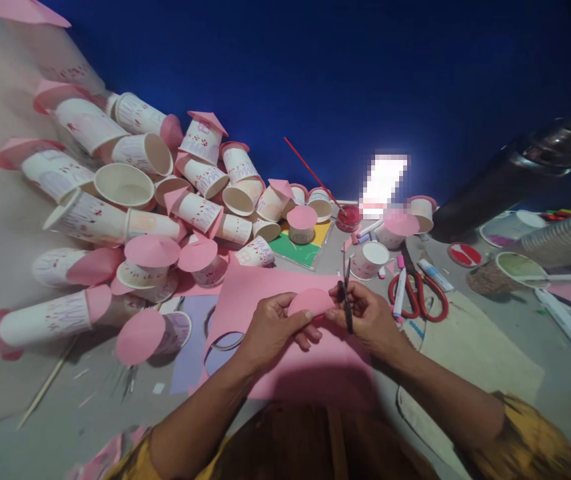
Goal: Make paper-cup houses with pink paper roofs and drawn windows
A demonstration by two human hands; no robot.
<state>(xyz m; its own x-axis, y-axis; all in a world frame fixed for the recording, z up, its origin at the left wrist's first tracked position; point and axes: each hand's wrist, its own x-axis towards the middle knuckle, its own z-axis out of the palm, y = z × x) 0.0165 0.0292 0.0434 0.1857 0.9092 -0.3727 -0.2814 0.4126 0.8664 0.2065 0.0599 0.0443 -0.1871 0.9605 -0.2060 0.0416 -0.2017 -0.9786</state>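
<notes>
Left hand (278, 327): grip pinched the disc (310, 302) between thumb and fingers, over the pink sheet (290, 367) on the table (135, 410). Right hand (365, 313): grip closed round the scissors (348, 310), blades pointing away, fingertips at the disc's right edge.

Done, as far as shown: a big heap of capped cups (200, 143) at left, some caps peaked, others flatter. Sheet had a rounded cut-out at its left edge.

Left, my read: disc looked cut out but wasn't on any cup. White cup (369, 261) beyond the scissors showed no cap. Couldn't tell whether the disc was slit. Red scissors (432, 300) lay unused at right.
</notes>
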